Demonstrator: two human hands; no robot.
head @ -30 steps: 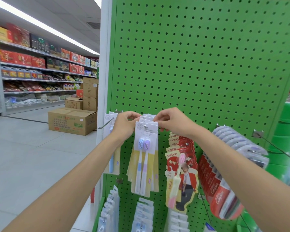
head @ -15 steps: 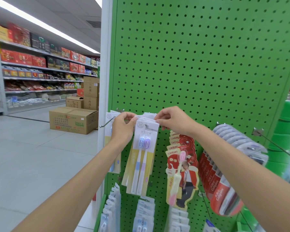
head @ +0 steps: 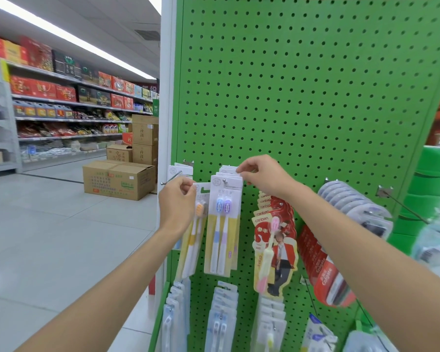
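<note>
The left hand grips the orange pack by its top edge, fingers curled round the card. It holds the pack just left of the stack and close by the left hook. The right hand pinches the stack's upper corner; the stack hangs on the middle peg.

As I read it, the sorting is partway. One pack is free in the hand and has yet to go on a hook, most likely the left one, and the stack wants squaring. Whether the pack's slot already meets the wire is hidden behind the hand, so I cannot tell.

The packs are flat, stiff cards with glossy clear blisters over slim plastic brushes, and the hooks are thin bare wire. Behind them the pegboard is smooth green sheet with regular round holes. Far off, brown corrugated cartons sit on the floor before shelves of boxed goods.
</note>
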